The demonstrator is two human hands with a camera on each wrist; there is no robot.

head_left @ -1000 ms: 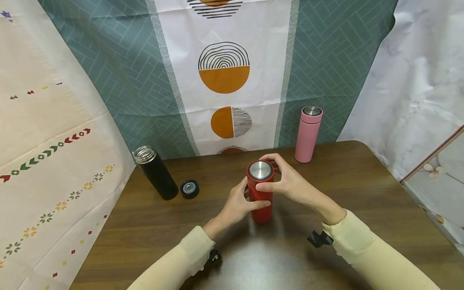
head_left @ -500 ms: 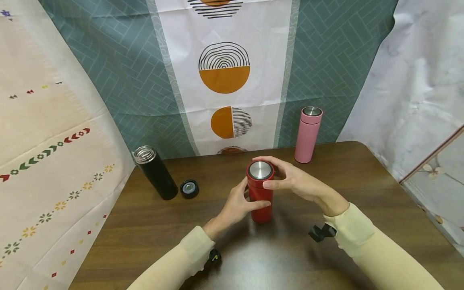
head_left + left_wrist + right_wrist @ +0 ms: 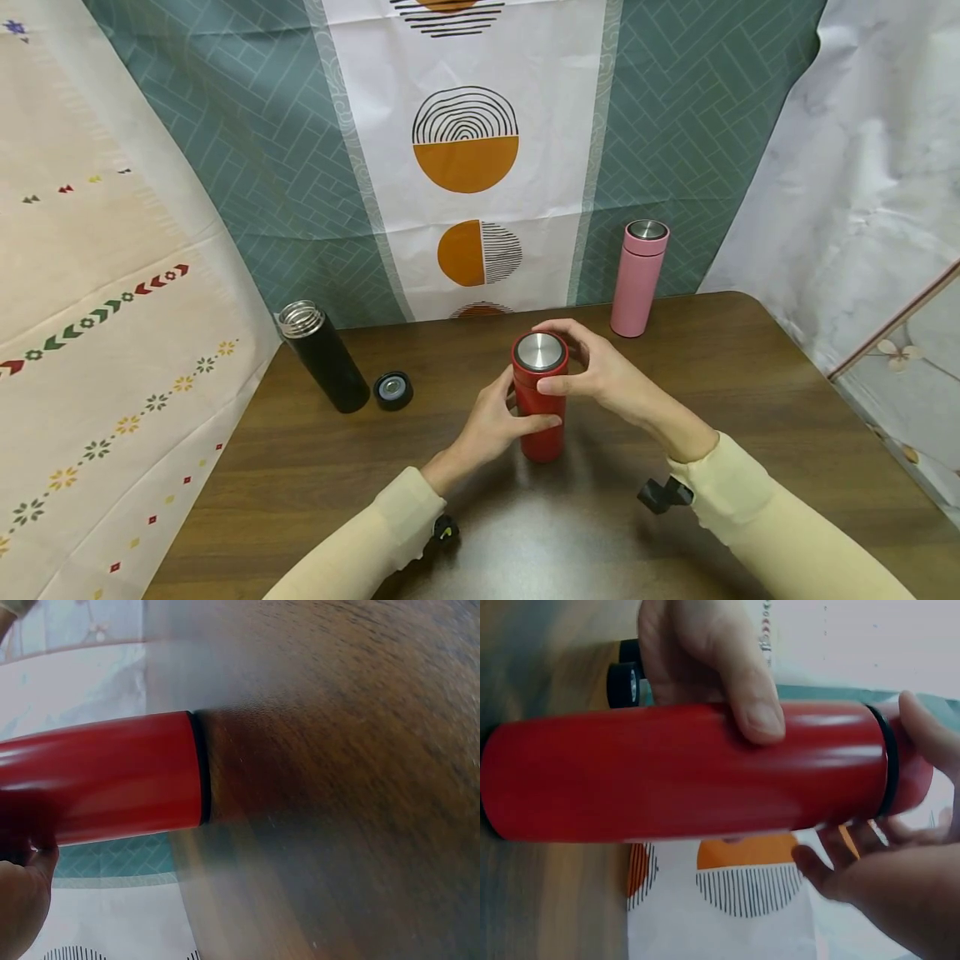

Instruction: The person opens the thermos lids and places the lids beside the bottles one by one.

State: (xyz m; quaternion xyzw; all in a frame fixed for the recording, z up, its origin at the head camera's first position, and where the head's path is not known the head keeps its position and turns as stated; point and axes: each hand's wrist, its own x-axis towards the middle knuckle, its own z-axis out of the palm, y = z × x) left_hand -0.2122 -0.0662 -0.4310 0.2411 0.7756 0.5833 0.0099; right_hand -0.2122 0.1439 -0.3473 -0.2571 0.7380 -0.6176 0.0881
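Observation:
A red thermos (image 3: 543, 437) stands upright on the wooden table, capped by a lid (image 3: 539, 352) with a silver disc on top. My left hand (image 3: 487, 425) grips its body from the left, the thumb lying across the front. Up at the lid, my right hand (image 3: 600, 375) holds on from the right, thumb in front and fingers behind. In the right wrist view a black ring (image 3: 889, 761) divides lid from body. The left wrist view shows the thermos base (image 3: 196, 769) on the table; most of the left hand is out of that view.
An uncapped black thermos (image 3: 326, 362) stands at the table's back left, with a black lid (image 3: 392, 391) lying beside it, inner side up. At the back right is a capped pink thermos (image 3: 637, 287). Patterned cloths (image 3: 465, 242) hang behind the table (image 3: 300, 500).
My right hand has turned a little around the lid, its thumb shifting right and then partly back left. The left hand and the red thermos have kept their place.

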